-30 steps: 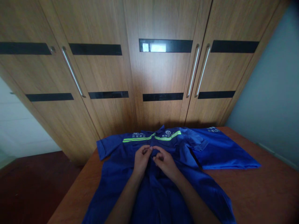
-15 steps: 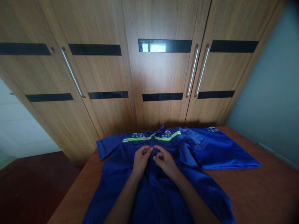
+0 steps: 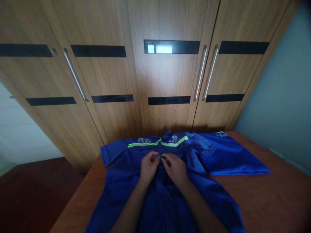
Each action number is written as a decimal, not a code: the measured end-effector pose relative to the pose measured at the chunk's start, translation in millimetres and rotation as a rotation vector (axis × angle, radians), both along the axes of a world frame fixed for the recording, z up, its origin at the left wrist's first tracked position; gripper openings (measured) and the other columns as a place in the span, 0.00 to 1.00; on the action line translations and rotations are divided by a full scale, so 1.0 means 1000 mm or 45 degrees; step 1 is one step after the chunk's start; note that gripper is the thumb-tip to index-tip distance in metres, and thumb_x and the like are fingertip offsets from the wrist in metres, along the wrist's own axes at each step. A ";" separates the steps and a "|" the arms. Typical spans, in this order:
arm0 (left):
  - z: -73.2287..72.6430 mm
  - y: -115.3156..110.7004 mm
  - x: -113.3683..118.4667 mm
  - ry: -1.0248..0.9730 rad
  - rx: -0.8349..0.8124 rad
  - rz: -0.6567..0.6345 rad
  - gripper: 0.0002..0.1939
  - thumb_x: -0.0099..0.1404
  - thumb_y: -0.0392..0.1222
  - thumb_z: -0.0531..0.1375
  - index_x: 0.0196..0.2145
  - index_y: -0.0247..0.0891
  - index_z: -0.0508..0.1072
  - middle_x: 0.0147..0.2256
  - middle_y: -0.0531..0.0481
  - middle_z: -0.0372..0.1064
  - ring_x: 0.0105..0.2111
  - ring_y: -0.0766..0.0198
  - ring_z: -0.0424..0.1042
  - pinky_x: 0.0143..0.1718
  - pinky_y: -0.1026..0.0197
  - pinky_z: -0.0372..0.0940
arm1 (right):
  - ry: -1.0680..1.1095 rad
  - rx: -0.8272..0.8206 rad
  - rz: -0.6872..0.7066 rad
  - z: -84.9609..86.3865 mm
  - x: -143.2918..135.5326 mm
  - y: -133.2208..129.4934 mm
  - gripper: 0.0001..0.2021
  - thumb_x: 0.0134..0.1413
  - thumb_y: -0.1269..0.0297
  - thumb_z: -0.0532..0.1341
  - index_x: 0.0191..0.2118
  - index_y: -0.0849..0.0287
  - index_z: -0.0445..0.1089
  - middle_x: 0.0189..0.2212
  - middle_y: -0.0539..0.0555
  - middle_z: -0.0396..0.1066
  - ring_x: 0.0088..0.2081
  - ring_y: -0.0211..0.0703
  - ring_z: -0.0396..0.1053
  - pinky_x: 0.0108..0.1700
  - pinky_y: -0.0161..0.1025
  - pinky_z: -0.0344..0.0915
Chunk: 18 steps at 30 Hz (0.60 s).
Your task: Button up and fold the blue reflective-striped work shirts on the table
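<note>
A dark blue short-sleeved work shirt (image 3: 126,187) lies spread on the table, collar toward the cupboard, with yellow-green reflective bands and white printing across its chest. My left hand (image 3: 149,166) pinches the front placket between thumb and fingers just below the bands. Close against it, my right hand (image 3: 174,168) pinches the same strip of cloth from the other side. The fingertips nearly meet at the shirt's middle. Whether a button sits between them is hidden by the fingers.
A folded bright blue cloth piece (image 3: 233,158) with white lettering lies right of the shirt, partly under its sleeve. The reddish-brown table (image 3: 267,200) reaches back to a wooden cupboard (image 3: 165,119) with long metal handles. A pale wall (image 3: 279,106) stands on the right.
My right hand's fingers have closed in on the placket, and its thumb now presses near my left thumb. Both hands stay at the shirt's middle; the shirt lies as before.
</note>
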State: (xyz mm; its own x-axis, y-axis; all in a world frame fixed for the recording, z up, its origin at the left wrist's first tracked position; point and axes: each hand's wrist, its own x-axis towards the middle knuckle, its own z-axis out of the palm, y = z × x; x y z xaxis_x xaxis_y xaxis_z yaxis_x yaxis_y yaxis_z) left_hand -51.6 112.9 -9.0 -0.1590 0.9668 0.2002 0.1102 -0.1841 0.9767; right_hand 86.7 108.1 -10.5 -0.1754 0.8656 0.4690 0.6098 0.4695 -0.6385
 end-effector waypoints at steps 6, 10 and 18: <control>0.002 -0.002 0.005 0.063 -0.003 0.051 0.04 0.48 0.39 0.63 0.26 0.39 0.75 0.24 0.53 0.73 0.26 0.63 0.70 0.30 0.63 0.62 | -0.125 0.130 -0.093 0.005 0.002 -0.003 0.09 0.59 0.67 0.55 0.34 0.53 0.73 0.34 0.55 0.71 0.40 0.47 0.65 0.45 0.42 0.61; -0.002 0.000 0.005 -0.026 -0.056 0.051 0.06 0.48 0.42 0.64 0.26 0.38 0.74 0.25 0.52 0.74 0.26 0.62 0.72 0.30 0.63 0.63 | 0.082 0.061 -0.133 0.004 -0.001 -0.002 0.08 0.57 0.68 0.55 0.32 0.55 0.71 0.32 0.54 0.70 0.38 0.46 0.66 0.42 0.40 0.61; -0.006 -0.001 0.004 -0.104 -0.083 0.030 0.10 0.50 0.44 0.64 0.30 0.36 0.73 0.26 0.50 0.74 0.27 0.63 0.72 0.29 0.64 0.63 | 0.796 -0.499 -0.022 -0.009 -0.004 0.010 0.11 0.49 0.56 0.60 0.31 0.58 0.72 0.27 0.53 0.71 0.31 0.44 0.67 0.34 0.39 0.64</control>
